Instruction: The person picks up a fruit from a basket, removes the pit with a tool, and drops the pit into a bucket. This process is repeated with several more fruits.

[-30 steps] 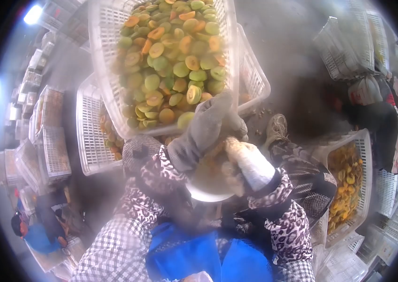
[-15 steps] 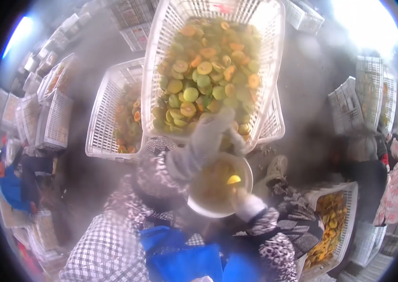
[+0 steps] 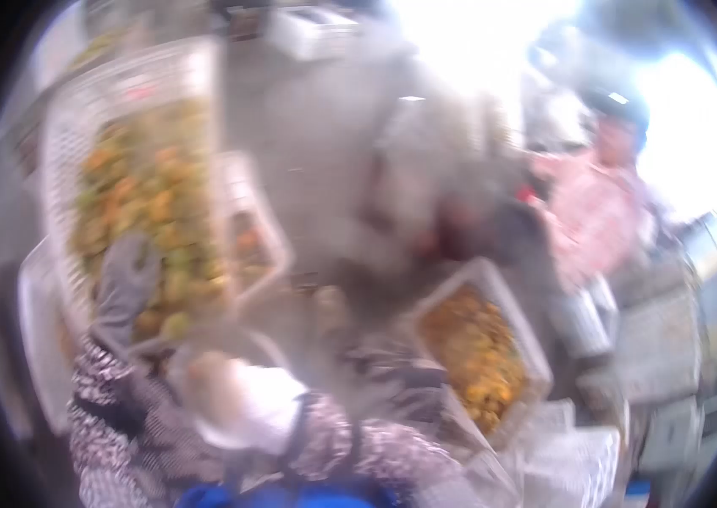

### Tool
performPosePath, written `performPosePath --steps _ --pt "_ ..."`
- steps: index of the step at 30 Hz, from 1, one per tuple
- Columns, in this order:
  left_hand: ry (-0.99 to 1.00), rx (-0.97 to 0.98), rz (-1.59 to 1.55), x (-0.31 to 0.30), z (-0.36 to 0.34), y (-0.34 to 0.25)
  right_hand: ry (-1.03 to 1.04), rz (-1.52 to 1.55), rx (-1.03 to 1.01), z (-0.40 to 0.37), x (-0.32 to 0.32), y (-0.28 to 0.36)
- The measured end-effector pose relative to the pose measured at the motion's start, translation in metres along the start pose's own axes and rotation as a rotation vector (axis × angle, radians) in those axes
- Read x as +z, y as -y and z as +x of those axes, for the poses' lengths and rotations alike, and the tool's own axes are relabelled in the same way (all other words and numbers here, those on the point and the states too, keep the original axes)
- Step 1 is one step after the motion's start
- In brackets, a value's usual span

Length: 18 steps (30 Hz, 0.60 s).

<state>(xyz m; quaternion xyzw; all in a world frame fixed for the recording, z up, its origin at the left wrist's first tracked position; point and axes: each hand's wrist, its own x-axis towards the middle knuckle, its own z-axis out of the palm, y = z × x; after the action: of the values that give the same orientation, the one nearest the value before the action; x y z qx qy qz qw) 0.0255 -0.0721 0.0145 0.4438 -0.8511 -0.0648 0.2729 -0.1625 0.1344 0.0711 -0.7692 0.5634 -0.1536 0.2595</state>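
The picture is smeared by motion. My left hand [image 3: 128,279], in a grey glove, lies on halved green and orange stone fruit [image 3: 151,199] at the near end of a large white plastic basket [image 3: 66,161]. Its fingers are too blurred to show whether they grip a piece. My right hand [image 3: 216,385], at the end of a white cuff, is over the white bucket [image 3: 270,343] just below that basket. The fingers are smeared, and I cannot make out anything in them. Hand and cuff cover much of the bucket.
More white baskets stand under the large one, including one with fruit [image 3: 248,241] at its right. A basket of orange fruit pieces [image 3: 473,356] sits to my right. Beyond it is a person in a pink top [image 3: 591,212]. White crates [image 3: 570,461] stand lower right.
The view has swung right, so the large basket now appears at the left. My left hand has moved from above the bucket onto the fruit. The yellow piece at my right hand no longer shows.
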Motion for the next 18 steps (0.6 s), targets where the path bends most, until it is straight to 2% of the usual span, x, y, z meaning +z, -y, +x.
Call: performPosePath --steps 1,2,3,4,5,6,7,9,10,14,16,18 --pt "-0.105 0.099 0.058 0.029 0.008 0.011 0.077 0.163 0.187 0.001 -0.017 0.0" --pt "-0.007 0.054 0.069 0.036 0.02 0.0 -0.159 0.237 0.182 0.006 0.016 -0.029" --pt "0.005 0.078 0.039 0.058 0.025 0.012 -0.384 0.315 0.153 0.006 0.048 -0.058" --pt "0.006 0.093 0.17 0.075 0.026 0.036 -0.06 0.419 0.421 0.003 -0.008 -0.053" --pt "0.003 0.101 0.31 0.087 0.027 0.047 -0.054 0.418 0.467 0.002 -0.005 -0.071" --pt "0.042 0.03 0.315 0.08 0.028 0.028 -0.099 0.363 0.476 0.005 0.013 -0.087" --pt "0.06 0.038 0.304 0.087 0.029 0.034 -0.146 0.309 0.49 0.004 0.026 -0.096" --pt "0.208 -0.08 0.471 0.1 0.037 0.048 -0.131 0.371 0.468 0.0 0.008 -0.087" --pt "0.141 -0.06 0.443 0.097 0.034 0.042 -0.1 0.384 0.444 -0.003 0.007 -0.088" --pt "0.147 0.064 0.407 0.084 0.034 0.044 -0.073 0.371 0.474 0.002 0.001 -0.083" --pt "-0.104 0.081 0.113 0.093 0.023 0.058 -0.191 0.48 0.394 0.001 0.013 -0.087" --pt "-0.025 -0.184 -0.413 0.065 0.022 0.01 -0.239 0.592 0.445 0.001 0.003 -0.082"
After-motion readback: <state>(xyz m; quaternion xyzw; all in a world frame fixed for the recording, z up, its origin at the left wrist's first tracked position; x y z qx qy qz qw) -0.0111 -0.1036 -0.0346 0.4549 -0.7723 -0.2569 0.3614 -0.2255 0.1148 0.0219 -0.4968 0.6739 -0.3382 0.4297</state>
